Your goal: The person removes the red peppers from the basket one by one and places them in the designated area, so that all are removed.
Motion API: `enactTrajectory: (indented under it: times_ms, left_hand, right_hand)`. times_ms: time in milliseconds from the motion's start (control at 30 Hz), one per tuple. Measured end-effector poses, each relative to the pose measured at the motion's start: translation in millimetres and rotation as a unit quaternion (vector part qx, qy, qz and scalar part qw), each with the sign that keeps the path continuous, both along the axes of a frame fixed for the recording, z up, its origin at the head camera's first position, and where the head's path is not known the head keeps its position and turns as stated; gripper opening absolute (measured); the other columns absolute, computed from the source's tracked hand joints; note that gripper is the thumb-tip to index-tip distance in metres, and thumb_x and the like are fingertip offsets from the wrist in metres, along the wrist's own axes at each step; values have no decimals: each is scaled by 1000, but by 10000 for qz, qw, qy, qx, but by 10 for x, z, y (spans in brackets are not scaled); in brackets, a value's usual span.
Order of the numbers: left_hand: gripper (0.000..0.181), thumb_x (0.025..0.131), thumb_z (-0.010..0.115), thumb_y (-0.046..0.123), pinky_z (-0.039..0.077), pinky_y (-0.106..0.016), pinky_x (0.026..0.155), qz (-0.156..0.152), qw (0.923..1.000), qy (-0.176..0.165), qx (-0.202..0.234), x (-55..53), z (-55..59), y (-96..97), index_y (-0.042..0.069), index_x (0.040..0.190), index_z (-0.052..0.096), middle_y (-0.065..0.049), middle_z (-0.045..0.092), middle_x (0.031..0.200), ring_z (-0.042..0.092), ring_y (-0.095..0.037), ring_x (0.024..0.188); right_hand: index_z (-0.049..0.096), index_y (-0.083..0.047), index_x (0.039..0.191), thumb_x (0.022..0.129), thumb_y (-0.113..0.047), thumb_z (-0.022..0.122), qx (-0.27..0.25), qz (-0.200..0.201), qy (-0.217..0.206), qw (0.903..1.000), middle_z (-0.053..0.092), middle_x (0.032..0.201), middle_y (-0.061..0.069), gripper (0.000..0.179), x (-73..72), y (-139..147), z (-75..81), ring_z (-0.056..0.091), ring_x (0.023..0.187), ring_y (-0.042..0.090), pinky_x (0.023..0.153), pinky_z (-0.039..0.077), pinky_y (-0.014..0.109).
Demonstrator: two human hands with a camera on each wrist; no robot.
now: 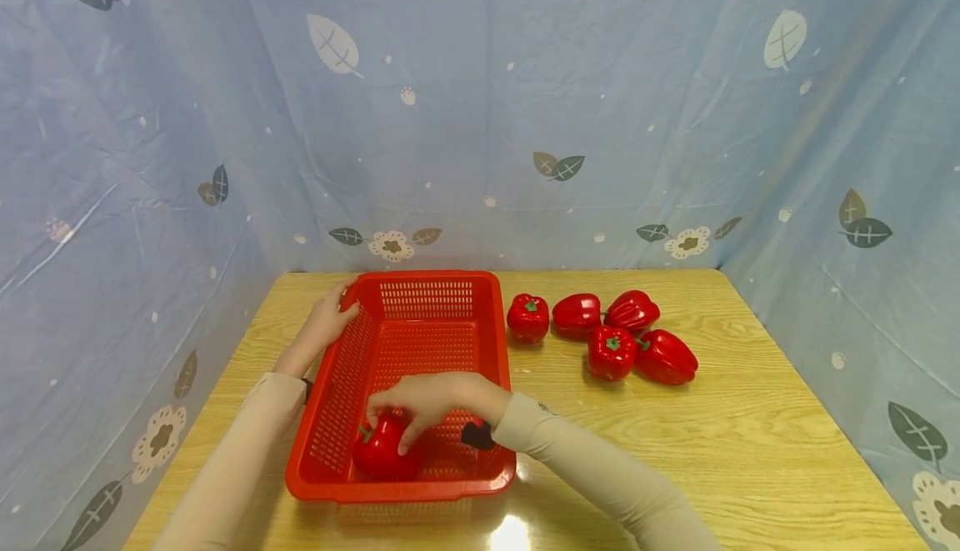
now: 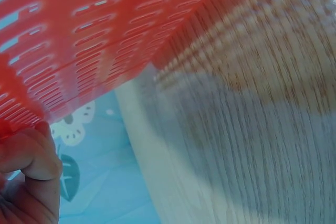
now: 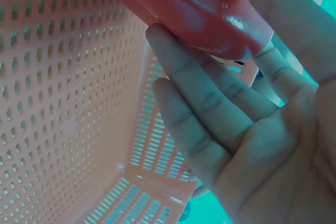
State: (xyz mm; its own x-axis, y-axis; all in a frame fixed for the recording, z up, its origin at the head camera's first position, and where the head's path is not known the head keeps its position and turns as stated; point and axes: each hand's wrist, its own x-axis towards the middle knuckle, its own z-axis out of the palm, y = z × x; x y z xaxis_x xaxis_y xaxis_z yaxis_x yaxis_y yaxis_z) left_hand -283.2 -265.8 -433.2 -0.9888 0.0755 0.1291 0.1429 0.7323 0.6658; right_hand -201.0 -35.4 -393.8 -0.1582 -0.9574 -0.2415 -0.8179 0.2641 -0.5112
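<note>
A red plastic basket (image 1: 504,351) with slotted walls stands on the left part of the table. My left hand (image 1: 330,318) grips its rim at the far left corner; in the left wrist view the thumb and curled fingers (image 2: 34,153) are on the red edge. Inside the basket, at the near left corner, my right hand (image 1: 427,401) holds a red bell pepper (image 1: 382,451) with a green stem, thumb on one side and fingers on the other. The right wrist view shows the fingers (image 3: 197,98) against the glossy bell pepper (image 3: 199,9).
Several more red bell peppers (image 1: 611,353) lie in a loose group on the wooden table (image 1: 712,451), right of the basket. One bell pepper (image 1: 528,318) is close to the basket's right wall. A blue patterned curtain (image 1: 480,117) hangs behind and at both sides.
</note>
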Motion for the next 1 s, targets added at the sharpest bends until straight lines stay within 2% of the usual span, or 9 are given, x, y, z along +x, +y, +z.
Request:
enactTrajectory:
  times_ms: [133, 533, 767, 1000]
  left_hand:
    - [54, 93, 49, 11, 50, -46, 75, -14, 10000, 11, -28, 2, 3, 1, -1, 142, 29, -33, 50, 124, 57, -36, 92]
    - [54, 93, 49, 13, 45, -52, 84, -10, 10000, 38, -86, 18, 23, 10, 0, 142, 30, -33, 48, 127, 54, -40, 100]
    - [54, 94, 48, 11, 50, -46, 75, -45, 10000, -53, -39, 13, 11, 2, -1, 142, 28, -33, 49, 125, 57, -36, 93]
    - [54, 93, 48, 10, 50, -46, 76, -40, 10000, -9, 3, 9, 17, -2, -1, 142, 29, -32, 47, 127, 56, -35, 92]
  right_hand:
    - [53, -16, 108, 78, -23, 74, -114, 63, 32, 9999, 58, 106, -10, 38, -25, 30, -13, 51, 95, -1, 82, 40, 10]
    - [52, -17, 104, 76, -22, 76, -256, 73, -70, 9996, 57, 104, -9, 37, -61, 47, -39, 49, 91, 2, 74, 43, 11]
    - [51, -17, 103, 76, -22, 76, -477, 105, -220, 9986, 55, 103, -8, 37, -55, 69, -12, 48, 83, 5, 67, 43, 10]
    - [51, -16, 105, 76, -22, 76, -770, -7, -176, 9969, 55, 109, -8, 39, -72, 115, 74, 49, 86, 5, 72, 46, 12]
